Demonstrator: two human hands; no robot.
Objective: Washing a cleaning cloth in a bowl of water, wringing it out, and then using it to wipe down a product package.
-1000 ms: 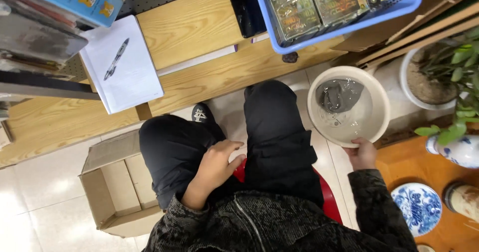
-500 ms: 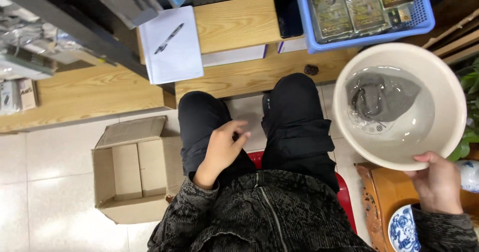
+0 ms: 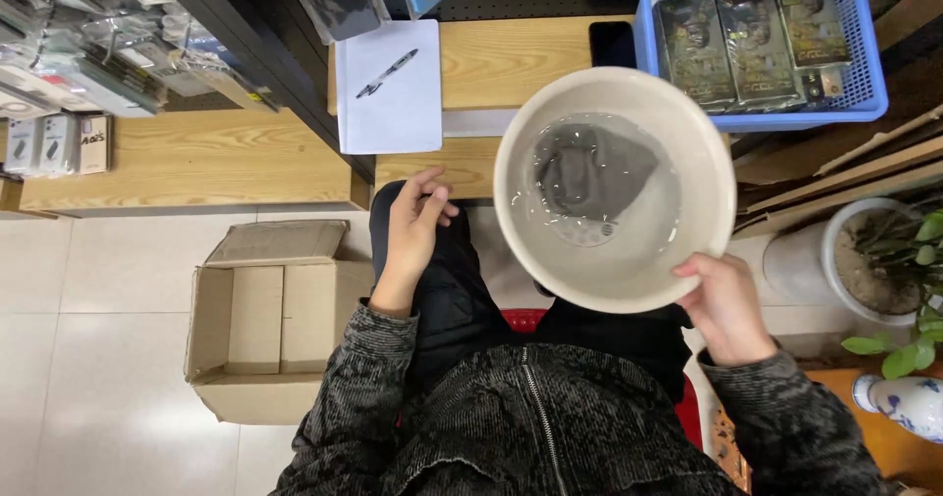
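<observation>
Overhead view of a seated person, described from left to right. Packaged goods (image 3: 59, 142) hang in clear sleeves at the far left, above a wooden shelf (image 3: 187, 167). Near this, on the pale tiled floor (image 3: 88, 358), stands an open cardboard box (image 3: 260, 319), its flaps spread. Farther off, a white notepad (image 3: 393, 98) lies on the wooden counter (image 3: 511, 64) with a pen (image 3: 386, 73) resting diagonally on it. The left hand (image 3: 413, 236) rests on the left knee of the dark trousers (image 3: 452, 290), fingers loosely extended, holding nothing. A dark phone (image 3: 612, 42) lies on the counter just beyond the basin's far rim. Centre right, the round cream basin (image 3: 707, 211) is held above the right leg; it contains clear water and a submerged grey cloth (image 3: 594, 167). The right hand (image 3: 725, 309) grips the basin at its near right rim, thumb over the edge and fingers hidden beneath. At far right, a blue plastic basket (image 3: 864, 98) holds dark packets. Below it, brown cardboard sheets (image 3: 835, 182) lean beside a white plant pot (image 3: 835, 270) with green leaves (image 3: 918, 339). A blue-and-white ceramic vase (image 3: 909, 403) sits at the near right edge.
</observation>
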